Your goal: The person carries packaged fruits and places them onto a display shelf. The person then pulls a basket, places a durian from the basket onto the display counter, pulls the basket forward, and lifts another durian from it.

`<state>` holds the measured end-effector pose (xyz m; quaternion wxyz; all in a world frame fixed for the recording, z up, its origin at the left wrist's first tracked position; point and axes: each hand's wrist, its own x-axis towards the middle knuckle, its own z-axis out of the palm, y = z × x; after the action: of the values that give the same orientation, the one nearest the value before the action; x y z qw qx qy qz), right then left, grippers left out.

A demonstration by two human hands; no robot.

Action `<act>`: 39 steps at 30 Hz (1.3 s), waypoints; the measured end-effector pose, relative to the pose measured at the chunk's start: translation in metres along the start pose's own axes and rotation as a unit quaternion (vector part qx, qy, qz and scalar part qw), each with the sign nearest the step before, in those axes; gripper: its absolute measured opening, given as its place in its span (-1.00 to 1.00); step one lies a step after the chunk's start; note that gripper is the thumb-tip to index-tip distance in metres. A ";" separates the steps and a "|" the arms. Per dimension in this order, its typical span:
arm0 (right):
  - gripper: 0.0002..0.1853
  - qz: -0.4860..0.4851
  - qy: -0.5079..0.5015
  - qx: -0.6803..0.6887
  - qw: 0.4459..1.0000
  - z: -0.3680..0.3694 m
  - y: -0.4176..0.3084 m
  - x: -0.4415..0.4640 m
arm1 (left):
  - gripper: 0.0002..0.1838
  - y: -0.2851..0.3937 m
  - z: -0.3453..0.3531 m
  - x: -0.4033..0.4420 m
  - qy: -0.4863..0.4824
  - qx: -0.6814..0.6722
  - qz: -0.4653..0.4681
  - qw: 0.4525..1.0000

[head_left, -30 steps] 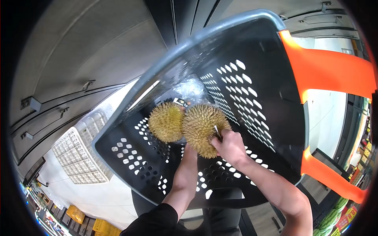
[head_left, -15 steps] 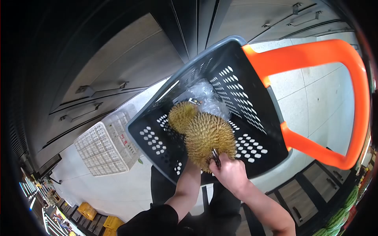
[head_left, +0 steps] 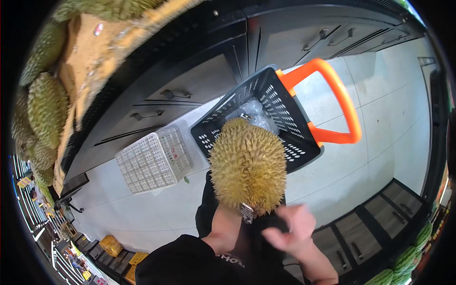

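Observation:
A large spiky durian (head_left: 248, 168) is raised in front of my body, with my left hand (head_left: 229, 219) under its lower left side. The left fingers are hidden beneath the fruit. A small striped tag (head_left: 247, 213) sits at the durian's stem end. Off to the right of that end is my right hand (head_left: 295, 229), slightly blurred, with thumb and fingers apart and nothing in it. Beyond the durian stands a dark shopping basket (head_left: 304, 128) with an orange handle (head_left: 344, 95). Clear plastic packaging (head_left: 261, 116) lies inside; the durian covers much of the basket's near part.
A white plastic crate (head_left: 147, 164) is on the tiled floor to the left. Dark cabinets (head_left: 199, 80) run along the back, and more durians (head_left: 47, 109) lie on the display at upper left. Watermelons (head_left: 403, 259) show at lower right.
The durian has come up out of the basket toward me. My right hand has let go at its stem end and moved right. The display durians have come into view.

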<state>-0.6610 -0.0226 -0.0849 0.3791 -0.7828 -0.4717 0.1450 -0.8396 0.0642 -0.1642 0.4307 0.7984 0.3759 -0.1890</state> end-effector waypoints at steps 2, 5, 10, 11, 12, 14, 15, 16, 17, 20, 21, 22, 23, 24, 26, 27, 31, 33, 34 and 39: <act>-0.47 0.150 0.095 0.121 0.977 0.000 0.005 -0.007 | -0.67 -0.030 0.027 -0.029 -0.037 0.011 0.025 0.999; -0.32 0.243 0.086 0.398 0.881 0.014 -0.011 -0.002 | -0.64 0.031 -0.039 -0.067 0.001 -0.117 -0.022 0.993; -0.21 0.274 0.003 0.645 0.714 -0.023 -0.042 0.008 | -0.61 0.054 -0.074 -0.066 0.094 -0.556 0.010 0.826; -0.21 0.276 -0.011 0.655 0.704 -0.030 -0.048 0.013 | -0.60 0.052 -0.079 -0.060 0.089 -0.642 0.038 0.761; -0.21 0.281 -0.024 0.664 0.693 -0.036 -0.054 0.014 | -0.59 0.052 -0.085 -0.053 0.080 -0.718 0.063 0.688; -0.25 0.249 -0.045 0.690 0.678 -0.046 -0.059 0.020 | -0.57 0.053 -0.098 -0.040 0.049 -0.811 0.117 0.571; -0.26 0.218 -0.060 0.696 0.681 -0.048 -0.059 0.023 | -0.56 0.052 -0.104 -0.033 0.031 -0.844 0.143 0.515; -0.27 0.192 -0.073 0.702 0.682 -0.050 -0.061 0.023 | -0.55 0.050 -0.107 -0.029 0.019 -0.864 0.159 0.477; -0.31 0.191 -0.077 0.726 0.656 -0.052 -0.064 0.026 | -0.54 0.047 -0.110 -0.027 0.011 -0.878 0.166 0.449; -0.39 0.259 -0.076 0.739 0.617 -0.065 -0.093 0.026 | -0.51 0.052 -0.131 -0.050 0.042 -0.898 0.155 0.410; -0.44 0.275 -0.071 0.750 0.597 -0.066 -0.101 0.022 | -0.48 0.051 -0.137 -0.059 0.076 -0.903 0.134 0.401; -0.48 0.292 -0.065 0.760 0.576 -0.066 -0.110 0.017 | -0.49 0.048 -0.141 -0.072 0.088 -0.890 0.145 0.423; -0.55 0.293 -0.058 0.766 0.568 -0.065 -0.120 0.014 | -0.49 0.044 -0.145 -0.083 0.100 -0.877 0.158 0.443; -0.59 0.292 -0.051 0.772 0.563 -0.063 -0.128 0.015 | -0.48 0.039 -0.151 -0.088 0.111 -0.863 0.174 0.461; -0.53 0.238 -0.084 0.768 0.588 -0.058 -0.141 0.007 | -0.47 0.025 -0.153 -0.098 0.073 -0.878 0.209 0.424; -0.45 0.228 -0.098 0.763 0.597 -0.057 -0.150 0.006 | -0.45 0.017 -0.155 -0.100 0.053 -0.884 0.226 0.405; -0.37 0.191 -0.125 0.738 0.635 -0.047 -0.190 0.002 | -0.42 -0.035 -0.139 -0.082 0.002 -0.863 0.261 0.432; -0.42 0.210 -0.108 0.730 0.641 -0.046 -0.221 -0.002 | -0.42 -0.046 -0.138 -0.085 -0.019 -0.859 0.264 0.438; -0.44 0.209 -0.105 0.720 0.653 -0.041 -0.225 -0.001 | -0.42 -0.048 -0.141 -0.089 -0.026 -0.858 0.261 0.442; -0.51 0.230 -0.085 0.693 0.679 -0.024 -0.250 -0.001 | -0.43 -0.058 -0.155 -0.110 -0.042 -0.854 0.246 0.456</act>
<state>-0.8042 0.0326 0.1133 0.7260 -0.3646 -0.0723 0.5785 -0.9579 0.1646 -0.0406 0.9406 0.0813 0.1183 0.3077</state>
